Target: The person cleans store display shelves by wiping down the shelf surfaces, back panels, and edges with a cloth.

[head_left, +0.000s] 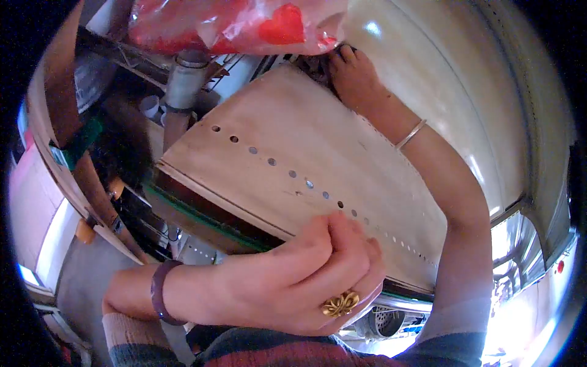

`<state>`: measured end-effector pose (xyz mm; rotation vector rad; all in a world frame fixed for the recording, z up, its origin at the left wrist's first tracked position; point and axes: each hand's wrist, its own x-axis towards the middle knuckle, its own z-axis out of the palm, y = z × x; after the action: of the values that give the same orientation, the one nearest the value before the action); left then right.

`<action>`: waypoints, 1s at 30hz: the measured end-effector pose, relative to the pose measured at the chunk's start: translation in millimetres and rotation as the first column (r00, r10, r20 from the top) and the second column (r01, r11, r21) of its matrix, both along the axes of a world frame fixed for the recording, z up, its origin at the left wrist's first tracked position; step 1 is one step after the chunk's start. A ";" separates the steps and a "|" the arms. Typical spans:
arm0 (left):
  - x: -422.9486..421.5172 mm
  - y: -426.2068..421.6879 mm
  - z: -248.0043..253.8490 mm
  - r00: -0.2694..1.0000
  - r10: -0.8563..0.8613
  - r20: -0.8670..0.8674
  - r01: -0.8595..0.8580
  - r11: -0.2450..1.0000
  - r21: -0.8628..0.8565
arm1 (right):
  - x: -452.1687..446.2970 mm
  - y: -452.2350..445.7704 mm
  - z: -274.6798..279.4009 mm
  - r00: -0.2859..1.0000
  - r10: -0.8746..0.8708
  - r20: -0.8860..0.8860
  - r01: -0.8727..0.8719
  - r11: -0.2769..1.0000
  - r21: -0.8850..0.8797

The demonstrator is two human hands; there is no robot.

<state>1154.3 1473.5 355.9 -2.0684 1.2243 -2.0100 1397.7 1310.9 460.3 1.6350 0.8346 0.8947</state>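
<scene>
A beige flat panel (287,116) with a row of round holes crosses the middle of the view. Over its near edge is my left hand (306,269), wearing a gold ring and a dark bangle. Its fingers are curled and pressed together; whatever they may pinch is hidden. My right hand (358,82), with a light bangle at the wrist, reaches to the panel's far corner. Its bent fingers are closed at a small dark part (315,66), whose details I cannot make out. Beside the right arm curves a large, shiny cream surface (452,79).
A clear and red plastic bag (238,24) lies beyond the panel. A grey cylinder (186,79) stands at the panel's left, near a small white cup (150,106). Green edging (195,214) runs below the panel's left edge. A curved brown strip (64,104) rises at far left.
</scene>
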 end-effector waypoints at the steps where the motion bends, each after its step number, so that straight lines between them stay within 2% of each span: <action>1: 1.1 4.3 -1.1 1.000 0.011 0.002 -0.011 1.000 0.000 | -1.5 2.2 4.1 1.000 0.022 0.000 -0.022 0.999 -0.026; 2: 0.4 5.2 -1.4 1.000 0.021 0.003 -0.021 1.000 0.001 | -6.6 1.5 6.5 0.999 0.043 -0.003 -0.043 0.998 -0.050; 5: 0.4 8.6 -4.5 1.000 0.005 0.000 -0.005 1.000 -0.009 | -29.5 -9.4 0.7 0.963 -0.258 -0.076 0.257 0.966 -0.030; 8: -1.5 10.0 -3.2 1.000 0.014 -0.004 -0.014 1.000 0.008 | -42.5 -45.6 11.3 0.954 -0.263 -0.146 0.254 0.964 -0.079; 11: -0.3 9.6 -2.5 1.000 0.014 0.008 -0.014 1.000 0.000 | -22.4 -28.3 13.6 0.989 -0.091 -0.114 0.077 0.990 -0.119; 14: 0.5 7.1 -5.3 1.000 0.004 -0.003 -0.004 1.000 -0.021 | -15.7 30.3 8.5 0.938 -0.308 -0.158 0.297 0.951 -0.090; 17: -1.9 5.0 -7.5 1.000 0.005 -0.031 -0.006 0.999 -0.032 | -18.7 14.6 17.2 0.966 -0.209 -0.150 0.187 0.971 -0.151; 20: -3.2 5.9 -5.4 0.999 0.026 -0.038 -0.027 0.999 -0.021 | -21.9 -5.4 22.9 0.946 -0.209 -0.248 0.128 0.943 -0.308; 23: -3.6 6.3 -4.4 0.999 0.023 -0.047 -0.024 0.999 -0.038 | -18.7 1.8 15.5 0.981 -0.156 -0.117 0.142 0.982 -0.123; 26: -3.0 7.8 -4.4 0.999 0.011 -0.051 -0.012 1.000 -0.029 | -13.6 17.6 -2.5 0.981 -0.168 -0.100 0.179 0.978 0.105; 29: -2.3 5.1 -7.4 0.998 0.014 -0.055 -0.015 0.999 -0.033 | -7.7 10.9 17.4 0.977 -0.151 -0.150 0.114 0.967 -0.227; 30: -2.6 4.6 -6.3 0.998 0.018 -0.056 -0.020 0.999 -0.029 | -4.7 12.0 18.1 0.967 -0.202 -0.153 0.147 0.940 -0.307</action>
<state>1151.7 1478.1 349.6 -2.1549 1.1855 -1.9878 1393.0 1322.9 478.4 1.5142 0.8850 0.4744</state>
